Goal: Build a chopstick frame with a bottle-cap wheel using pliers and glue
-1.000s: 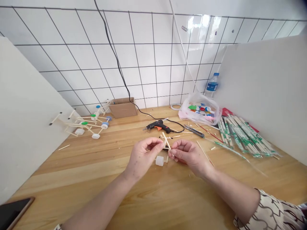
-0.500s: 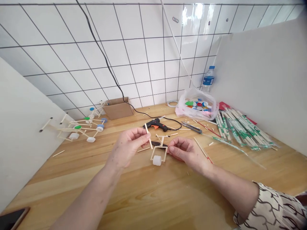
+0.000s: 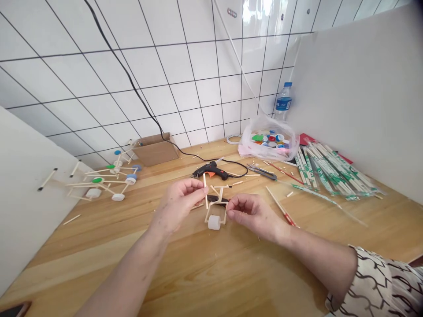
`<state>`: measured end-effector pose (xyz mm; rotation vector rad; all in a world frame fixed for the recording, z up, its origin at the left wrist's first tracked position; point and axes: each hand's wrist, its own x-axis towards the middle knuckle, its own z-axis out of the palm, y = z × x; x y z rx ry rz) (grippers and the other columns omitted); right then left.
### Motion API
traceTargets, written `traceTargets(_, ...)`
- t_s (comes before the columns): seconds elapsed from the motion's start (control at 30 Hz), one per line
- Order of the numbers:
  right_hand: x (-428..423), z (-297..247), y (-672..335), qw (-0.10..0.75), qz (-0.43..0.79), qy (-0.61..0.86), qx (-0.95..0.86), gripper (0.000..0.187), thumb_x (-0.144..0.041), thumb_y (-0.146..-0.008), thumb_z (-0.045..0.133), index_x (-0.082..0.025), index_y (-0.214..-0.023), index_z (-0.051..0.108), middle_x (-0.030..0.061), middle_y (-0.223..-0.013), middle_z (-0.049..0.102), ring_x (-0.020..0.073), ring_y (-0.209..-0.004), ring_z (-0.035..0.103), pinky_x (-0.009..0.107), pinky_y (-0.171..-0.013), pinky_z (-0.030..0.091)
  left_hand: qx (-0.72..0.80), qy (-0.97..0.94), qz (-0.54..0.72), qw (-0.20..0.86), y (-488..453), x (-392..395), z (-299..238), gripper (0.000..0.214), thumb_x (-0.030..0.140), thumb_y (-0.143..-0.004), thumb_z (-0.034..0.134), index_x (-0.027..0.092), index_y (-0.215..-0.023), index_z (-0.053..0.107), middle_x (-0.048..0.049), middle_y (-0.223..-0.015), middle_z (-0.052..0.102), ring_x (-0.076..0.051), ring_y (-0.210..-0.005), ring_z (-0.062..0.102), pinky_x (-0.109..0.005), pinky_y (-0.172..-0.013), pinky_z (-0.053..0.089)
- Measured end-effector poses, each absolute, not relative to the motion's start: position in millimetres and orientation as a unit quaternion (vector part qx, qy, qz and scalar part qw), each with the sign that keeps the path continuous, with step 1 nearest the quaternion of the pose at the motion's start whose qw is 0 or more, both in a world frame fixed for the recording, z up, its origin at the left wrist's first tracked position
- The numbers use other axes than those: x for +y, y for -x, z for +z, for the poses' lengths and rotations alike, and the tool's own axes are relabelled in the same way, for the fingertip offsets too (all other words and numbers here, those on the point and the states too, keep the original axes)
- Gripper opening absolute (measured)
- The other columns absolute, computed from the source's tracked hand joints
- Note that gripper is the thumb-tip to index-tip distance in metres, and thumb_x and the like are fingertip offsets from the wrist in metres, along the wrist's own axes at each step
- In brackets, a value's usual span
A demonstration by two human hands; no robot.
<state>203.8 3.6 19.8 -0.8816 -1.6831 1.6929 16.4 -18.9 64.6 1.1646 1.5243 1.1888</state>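
Note:
My left hand [image 3: 180,204] pinches a short wooden stick [image 3: 205,187] between thumb and fingertips, holding it nearly upright. Just right of that stick stands a small stick frame [image 3: 220,202], made of pale wooden pieces with a white roller-like wheel [image 3: 214,223] at its near end. The fingertips of my right hand [image 3: 253,215] are closed at the frame's right side bar. Behind the frame lies a dark tool [image 3: 214,198], partly hidden by the frame and my right hand.
A black glue gun [image 3: 211,169] and a utility knife [image 3: 262,172] lie beyond my hands. Finished-looking stick models [image 3: 109,180] with bottle-cap wheels stand left, near a cardboard box [image 3: 155,149]. To the right are a bag of caps [image 3: 269,143], a water bottle [image 3: 284,102] and packaged chopsticks [image 3: 330,169].
My right fingertips have come in against the frame's side bar. The stick in my left hand is now more upright. The camera view has tilted slightly downward and shifted.

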Motion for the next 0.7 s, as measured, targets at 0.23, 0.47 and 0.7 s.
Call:
traceTargets(0.23,3.8,14.4,-203.4,0.293,0.637,0.323,-0.636,0.018,-0.031,-0.071,0.067,-0.016,-0.072,0.058,-0.0017,-0.066,0.056,0.0094,-0.061,0.048,0.022,-0.057,0.038,0.607,-0.472,0.481,0.42,-22.7,-20.2,65.2,0.02,0.032,-0.061,0.072,0.015,-0.065,0.063,0.004,-0.052,0.057,-0.008,-0.05,0.049,-0.019,-0.054,0.041)
traceTargets(0.47,2.8,13.1,-203.4,0.278,0.629,0.321,-0.651,0.017,-0.032,-0.071,0.065,-0.017,-0.074,0.058,-0.0028,-0.065,0.052,0.0096,-0.06,0.045,0.023,-0.057,0.036,0.617,-0.478,0.471,0.41,-23.1,-20.2,62.4,0.02,0.033,-0.063,0.072,0.015,-0.067,0.064,0.0033,-0.054,0.059,-0.009,-0.052,0.052,-0.02,-0.054,0.042)
traceTargets(0.7,1.9,13.7,-202.9,0.267,0.62,0.328,-0.661,0.014,-0.029,-0.072,0.062,-0.016,-0.074,0.057,-0.0027,-0.065,0.051,0.0094,-0.06,0.043,0.023,-0.056,0.034,0.621,-0.481,0.466,0.406,-22.3,-19.3,61.6,0.02,0.034,-0.063,0.074,0.016,-0.067,0.065,0.0034,-0.052,0.059,-0.009,-0.051,0.052,-0.019,-0.053,0.042)
